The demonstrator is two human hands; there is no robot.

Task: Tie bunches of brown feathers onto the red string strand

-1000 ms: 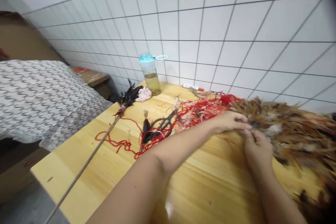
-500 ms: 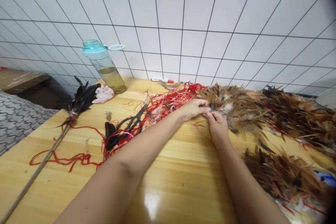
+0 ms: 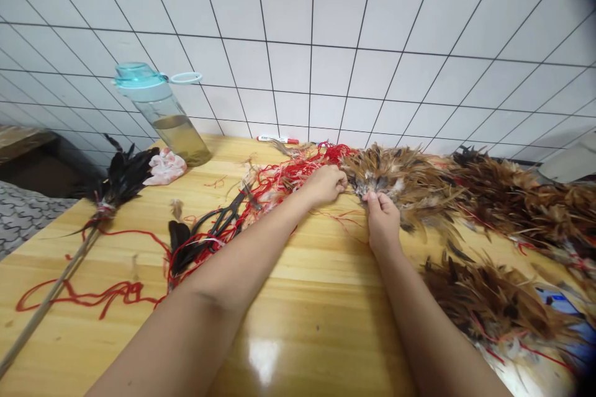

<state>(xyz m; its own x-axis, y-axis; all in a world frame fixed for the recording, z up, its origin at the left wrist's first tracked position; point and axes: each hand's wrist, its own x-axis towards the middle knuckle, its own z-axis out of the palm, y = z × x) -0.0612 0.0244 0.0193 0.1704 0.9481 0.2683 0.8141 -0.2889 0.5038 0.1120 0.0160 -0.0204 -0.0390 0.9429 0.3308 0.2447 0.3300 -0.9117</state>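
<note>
My right hand (image 3: 383,216) pinches the near, pale end of a brown feather bundle (image 3: 400,167) between thumb and finger. Just left of it, my left hand (image 3: 326,185) is closed, fingers curled beside the same bundle; whatever they hold is hidden. Behind my left hand and forearm spreads a tangle of red string (image 3: 288,173). Black scissors (image 3: 223,218) lie at the tangle's left side, partly over a black feather (image 3: 179,245).
At left, a wooden stick (image 3: 56,288) carries black feathers (image 3: 128,173) tied on. Near the wall stand a water bottle (image 3: 174,130), a pink-white scrunchie (image 3: 166,167) and a red-capped marker (image 3: 278,139). More brown feather bundles (image 3: 493,298) cover the right side of the wooden table (image 3: 316,298).
My hands, together before, have come apart: the left has drawn leftward with fingers curled, while the right stays at the feather bundle's end. The view has shifted slightly right.
</note>
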